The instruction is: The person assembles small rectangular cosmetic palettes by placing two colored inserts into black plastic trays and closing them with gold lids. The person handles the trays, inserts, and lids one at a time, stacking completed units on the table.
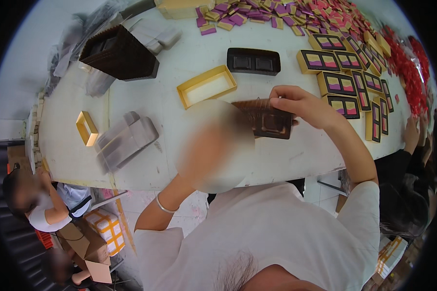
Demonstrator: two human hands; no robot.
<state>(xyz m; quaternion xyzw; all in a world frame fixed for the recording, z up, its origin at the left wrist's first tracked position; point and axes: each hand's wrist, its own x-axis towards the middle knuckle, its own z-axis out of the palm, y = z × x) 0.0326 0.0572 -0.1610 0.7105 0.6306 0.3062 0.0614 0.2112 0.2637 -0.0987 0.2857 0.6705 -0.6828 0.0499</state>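
My right hand (303,104) is closed on the upper right edge of a shiny brown plastic tray (272,123) with moulded square compartments, thumb on top. The tray is tilted, and its left end runs behind a blurred patch. That patch covers my left hand (209,150), so its fingers are hidden; it is near the tray's left end. Just beyond lies an open gold rectangular box (209,90) with a pale inside. Beside that box, a second dark two-compartment tray (253,61) rests on the table.
A tall stack of dark trays (121,53) leans at far left. Clear plastic covers (126,140) and a small gold frame (79,129) lie left. Several filled gold boxes (339,84) stand right, below a purple, pink and gold heap (286,12). Other people sit at both sides.
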